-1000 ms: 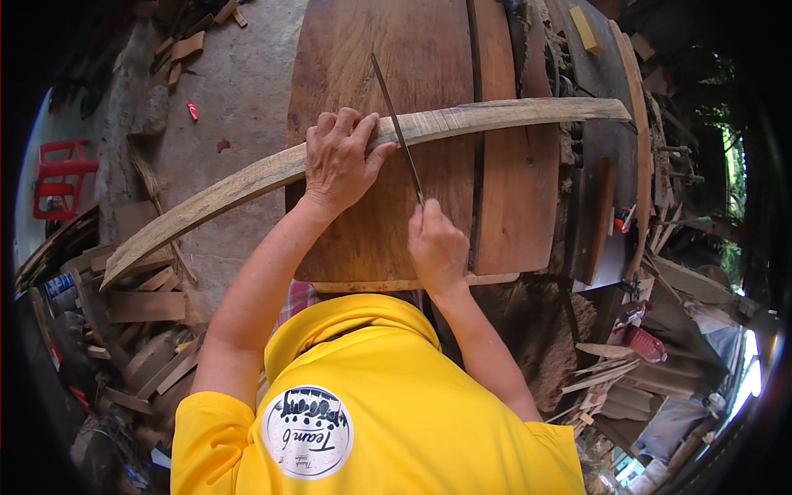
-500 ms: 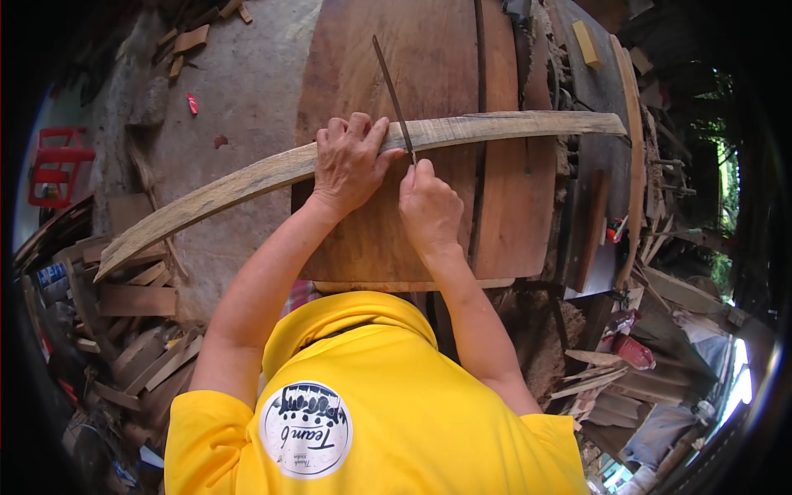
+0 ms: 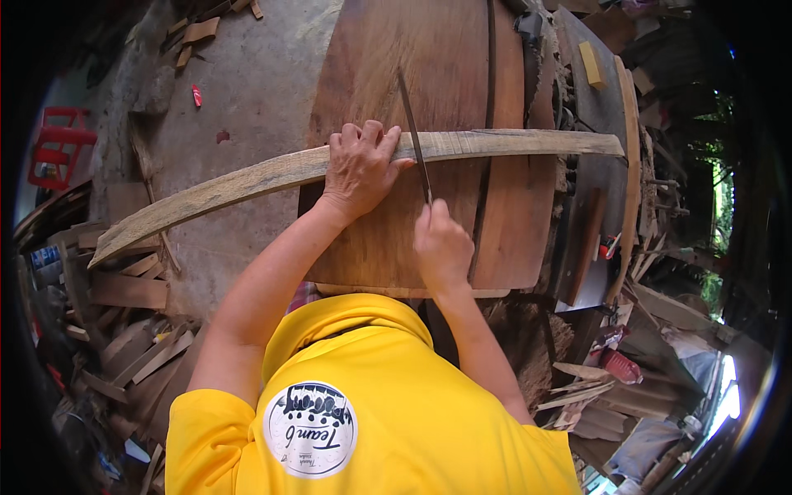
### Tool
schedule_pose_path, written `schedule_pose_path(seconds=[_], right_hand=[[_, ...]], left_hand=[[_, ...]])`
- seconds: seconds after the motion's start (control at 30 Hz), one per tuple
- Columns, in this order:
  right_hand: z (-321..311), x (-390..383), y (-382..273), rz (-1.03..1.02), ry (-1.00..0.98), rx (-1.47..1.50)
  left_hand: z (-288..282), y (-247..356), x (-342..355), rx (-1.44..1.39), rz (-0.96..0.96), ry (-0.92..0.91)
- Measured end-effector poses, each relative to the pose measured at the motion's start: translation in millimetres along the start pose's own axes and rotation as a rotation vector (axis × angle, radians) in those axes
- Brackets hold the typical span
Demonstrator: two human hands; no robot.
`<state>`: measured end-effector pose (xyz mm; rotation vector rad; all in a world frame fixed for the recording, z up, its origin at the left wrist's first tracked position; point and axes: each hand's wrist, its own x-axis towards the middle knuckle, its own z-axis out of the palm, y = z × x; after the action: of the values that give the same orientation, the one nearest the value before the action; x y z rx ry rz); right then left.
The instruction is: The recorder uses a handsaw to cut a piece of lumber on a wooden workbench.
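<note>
A long, curved wooden strip, pale and rough-grained, lies across the work table from lower left to upper right. My left hand grips it near the middle, fingers over its top and far edge, thumb at the near edge. Just right of that thumb, a narrow dark file crosses over the strip, its tip pointing away from me. My right hand is closed around the near end of the file, on the near side of the strip. What handle the file has is hidden in the fist.
Under the strip are brown boards beside a grey surface. A small yellow block sits at the far right. Wood offcuts are heaped at the left, and more scraps at the lower right. A red plastic stool stands far left.
My right hand has drawn the file back toward me and slightly right, so its tip is nearer the strip. My left hand keeps its grip. The whole view has shifted a little.
</note>
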<state>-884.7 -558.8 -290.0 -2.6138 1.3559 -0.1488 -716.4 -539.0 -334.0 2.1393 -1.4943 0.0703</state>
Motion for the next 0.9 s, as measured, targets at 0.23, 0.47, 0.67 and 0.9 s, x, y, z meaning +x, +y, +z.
schedule_pose_path(seconds=[0.23, 0.47, 0.67, 0.9], right_hand=[[10, 39, -2, -0.009, 0.036, 0.005], [2, 5, 4, -0.001, -0.031, -0.004], [12, 30, -1, -0.013, 0.013, 0.013], [19, 22, 3, 0.015, 0.047, 0.009]], left_hand=[[3, 5, 3, -0.007, 0.028, 0.006], [2, 2, -4, 0.034, 0.020, 0.014], [5, 2, -2, 0.017, 0.035, 0.027], [9, 5, -4, 0.041, 0.039, 0.067]])
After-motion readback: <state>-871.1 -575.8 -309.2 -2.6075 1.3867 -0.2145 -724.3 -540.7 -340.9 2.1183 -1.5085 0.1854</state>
